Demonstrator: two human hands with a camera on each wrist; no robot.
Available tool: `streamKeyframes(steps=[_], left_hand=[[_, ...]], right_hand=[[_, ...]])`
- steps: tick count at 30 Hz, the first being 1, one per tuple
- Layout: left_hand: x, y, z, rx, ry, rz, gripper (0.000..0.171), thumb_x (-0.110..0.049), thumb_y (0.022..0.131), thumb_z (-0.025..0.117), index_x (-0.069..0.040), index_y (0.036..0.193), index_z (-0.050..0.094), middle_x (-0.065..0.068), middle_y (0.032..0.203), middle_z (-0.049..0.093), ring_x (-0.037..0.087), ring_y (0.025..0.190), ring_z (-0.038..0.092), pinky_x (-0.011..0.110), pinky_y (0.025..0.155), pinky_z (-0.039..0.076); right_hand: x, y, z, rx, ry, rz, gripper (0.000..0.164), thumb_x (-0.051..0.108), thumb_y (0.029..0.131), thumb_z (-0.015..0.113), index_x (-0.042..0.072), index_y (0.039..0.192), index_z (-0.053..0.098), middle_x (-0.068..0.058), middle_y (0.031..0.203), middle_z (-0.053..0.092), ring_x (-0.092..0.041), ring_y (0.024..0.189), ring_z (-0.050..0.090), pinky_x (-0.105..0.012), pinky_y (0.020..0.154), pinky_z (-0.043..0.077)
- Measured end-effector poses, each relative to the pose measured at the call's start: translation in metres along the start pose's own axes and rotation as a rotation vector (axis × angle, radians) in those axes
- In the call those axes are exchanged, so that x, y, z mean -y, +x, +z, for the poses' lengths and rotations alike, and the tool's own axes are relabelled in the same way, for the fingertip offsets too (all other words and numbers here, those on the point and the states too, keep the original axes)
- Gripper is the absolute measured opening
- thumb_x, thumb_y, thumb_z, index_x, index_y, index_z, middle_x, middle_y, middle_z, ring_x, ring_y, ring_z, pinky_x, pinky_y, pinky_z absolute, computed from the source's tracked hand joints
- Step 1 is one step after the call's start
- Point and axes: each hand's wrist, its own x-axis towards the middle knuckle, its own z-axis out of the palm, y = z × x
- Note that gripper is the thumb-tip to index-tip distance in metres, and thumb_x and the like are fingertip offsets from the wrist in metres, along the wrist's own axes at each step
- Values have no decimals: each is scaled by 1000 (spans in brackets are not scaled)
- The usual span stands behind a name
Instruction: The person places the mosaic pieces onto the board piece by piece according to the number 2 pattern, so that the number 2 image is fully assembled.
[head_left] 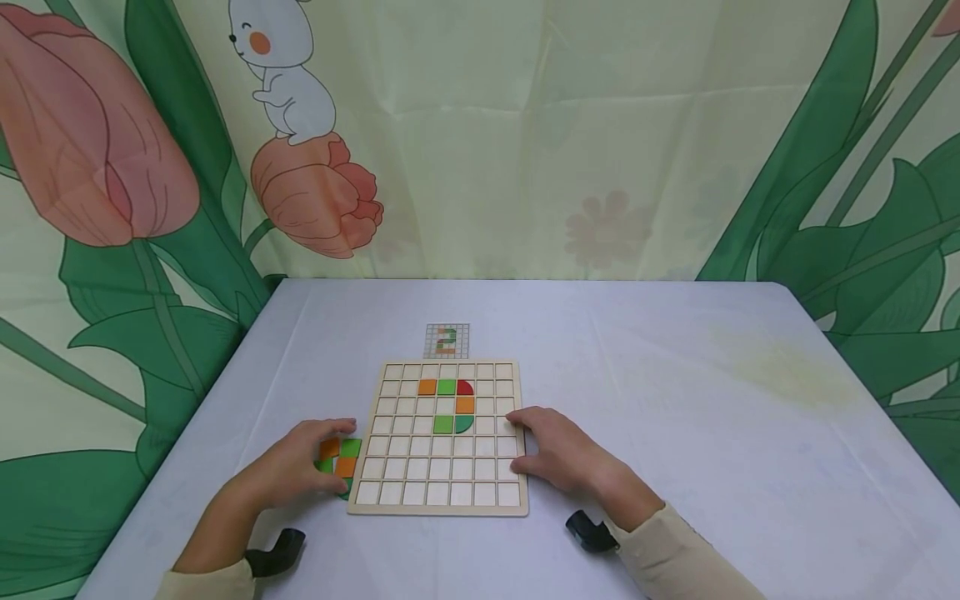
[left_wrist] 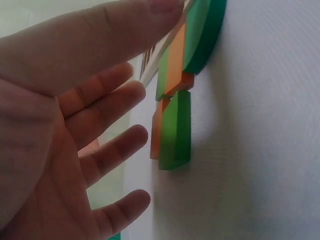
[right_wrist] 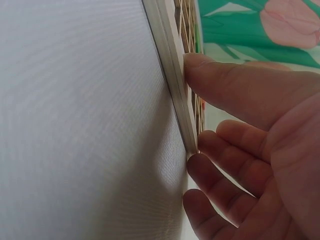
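Observation:
A wooden grid board (head_left: 438,511) lies on the table with several coloured tiles in its cells. In the upper rows sit an orange square (head_left: 427,387), green squares, a red rounded tile (head_left: 465,387), another orange square and a dark green rounded tile (head_left: 464,424). My left hand (head_left: 288,467) is spread around a small cluster of loose orange and green tiles (head_left: 346,467) beside the board's left edge. In the left wrist view its thumb reaches over the tiles (left_wrist: 175,135), fingers apart. My right hand (head_left: 566,454) has relaxed fingers at the board's right edge, fingertips over the rim (right_wrist: 172,75).
Behind the board lies a small pattern card (head_left: 447,342) with a coloured figure on a grid. A white cloth covers the table (head_left: 675,375). A printed curtain (head_left: 480,167) hangs behind it. Black wrist devices (head_left: 592,532) sit on both wrists.

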Motion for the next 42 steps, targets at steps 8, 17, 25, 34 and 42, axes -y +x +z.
streamKeyframes(steps=[8, 17, 25, 34, 42], left_hand=[[1, 2, 3, -4, 15, 4, 78, -14, 67, 93, 0, 135, 58, 14, 139, 56, 40, 129, 44, 58, 105, 38], [2, 2, 4, 1, 49, -4, 83, -22, 65, 95, -2, 136, 58, 14, 137, 56, 40, 127, 45, 60, 103, 38], [5, 5, 3, -30, 77, 2, 73, -21, 69, 93, -4, 132, 61, 12, 132, 59, 39, 125, 46, 59, 102, 40], [2, 14, -1, -57, 80, -11, 64, -21, 73, 90, -3, 128, 62, 16, 129, 59, 41, 124, 47, 58, 100, 42], [3, 23, -1, -94, 142, -9, 58, -18, 77, 88, -4, 127, 63, 19, 129, 58, 43, 124, 47, 60, 97, 43]], right_hand=[[0, 1, 0, 2, -5, -1, 60, 14, 86, 79, -1, 138, 54, -13, 139, 54, -31, 133, 47, -45, 109, 37], [-1, 0, 0, -2, 5, -1, 61, 15, 85, 80, 0, 138, 54, -13, 140, 54, -31, 133, 47, -46, 109, 37], [-1, 1, 1, 1, 5, 0, 61, 16, 86, 79, 1, 139, 54, -13, 140, 54, -31, 133, 47, -47, 109, 37], [-1, 0, 1, 4, 1, 5, 62, 17, 86, 80, 1, 139, 53, -12, 140, 54, -30, 133, 47, -46, 109, 37], [-1, 1, 1, -1, 10, 0, 62, 16, 85, 80, 0, 139, 53, -13, 140, 54, -30, 133, 47, -46, 109, 37]])
